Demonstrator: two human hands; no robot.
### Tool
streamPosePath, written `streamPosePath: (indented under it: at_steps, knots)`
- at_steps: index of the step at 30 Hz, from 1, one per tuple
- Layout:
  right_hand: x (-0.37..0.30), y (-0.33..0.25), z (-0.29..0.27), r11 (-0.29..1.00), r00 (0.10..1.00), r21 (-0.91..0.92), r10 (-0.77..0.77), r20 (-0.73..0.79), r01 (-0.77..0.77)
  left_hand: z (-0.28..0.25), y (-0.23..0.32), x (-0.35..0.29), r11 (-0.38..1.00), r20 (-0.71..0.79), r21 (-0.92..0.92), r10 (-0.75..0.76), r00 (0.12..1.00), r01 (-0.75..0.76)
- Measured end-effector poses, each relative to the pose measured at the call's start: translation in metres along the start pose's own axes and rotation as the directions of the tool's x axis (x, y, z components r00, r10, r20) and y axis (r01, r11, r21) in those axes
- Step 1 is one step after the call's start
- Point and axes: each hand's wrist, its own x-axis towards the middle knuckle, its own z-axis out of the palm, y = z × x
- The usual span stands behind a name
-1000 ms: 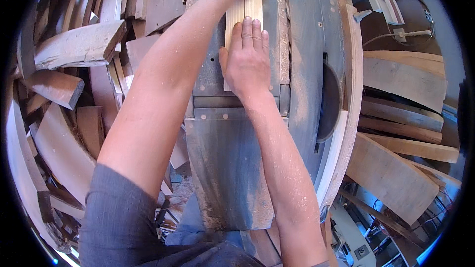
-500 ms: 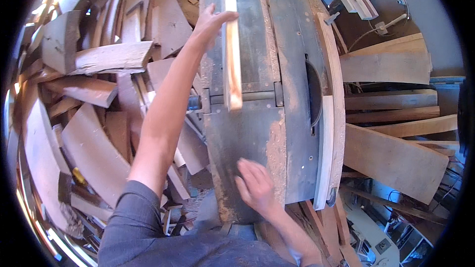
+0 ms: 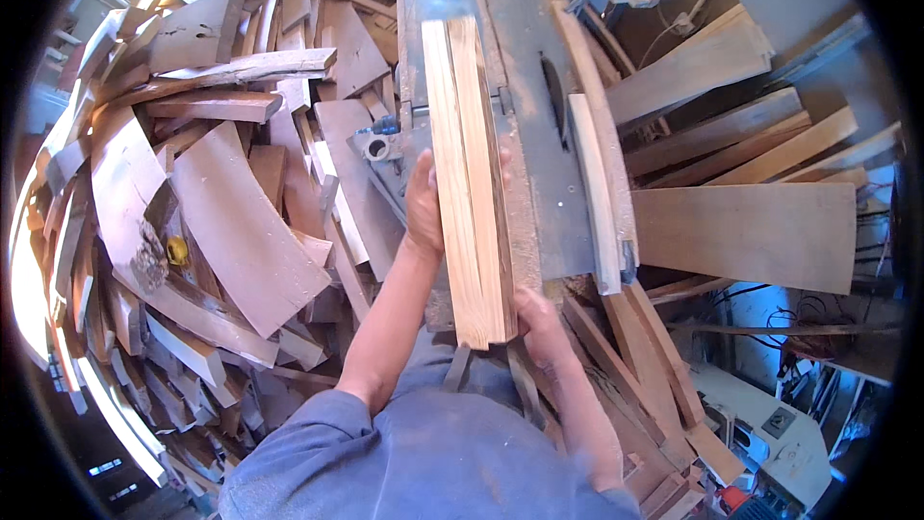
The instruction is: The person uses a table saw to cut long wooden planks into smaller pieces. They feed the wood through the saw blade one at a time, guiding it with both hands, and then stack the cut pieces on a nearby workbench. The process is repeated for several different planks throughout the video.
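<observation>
Two long, pale wooden strips lie side by side, held together above the grey metal table of a woodworking machine. A thin gap shows between them toward the far end. My left hand grips their left side about midway, its fingers partly hidden by the wood. Around the near right end my right hand is closed, with some fingers out of sight behind the strips. The strips cover much of the machine's cutter slot. To their right, a dark circular saw blade stands in a slot of the table.
A wooden fence runs along the table's right side, with a pale strip against it. Boards and offcuts are piled on the left. More planks lie at the right, near a pale machine.
Before, my left hand held one strip over the far table while my right hand was free. Now both hands hold two strips together, closer to my body. The view has shifted too.
</observation>
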Motion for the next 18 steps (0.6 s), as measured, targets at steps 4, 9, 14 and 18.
streamPosePath:
  at_steps: [4,9,14,18]
  knots:
    - [-0.049,0.021,-0.002,0.987,0.994,-0.116,-0.112,0.0,0.111,0.02,-0.044,-0.041,0.998,-0.134,0.034,-0.05,0.99,0.055]
    - [-0.103,0.05,-0.002,0.866,0.914,-0.407,-0.377,-0.151,0.29,0.013,-0.078,-0.08,0.975,-0.257,0.074,-0.186,0.948,0.211]
    - [-0.133,0.099,-0.01,0.527,0.737,-0.792,-0.659,-0.151,0.309,0.026,-0.112,-0.107,0.919,-0.216,0.366,-0.073,0.974,0.15]
    - [-0.159,0.138,-0.015,0.559,0.704,-0.774,-0.676,-0.217,0.298,0.01,-0.142,-0.137,0.884,-0.279,0.402,-0.131,0.951,0.239]
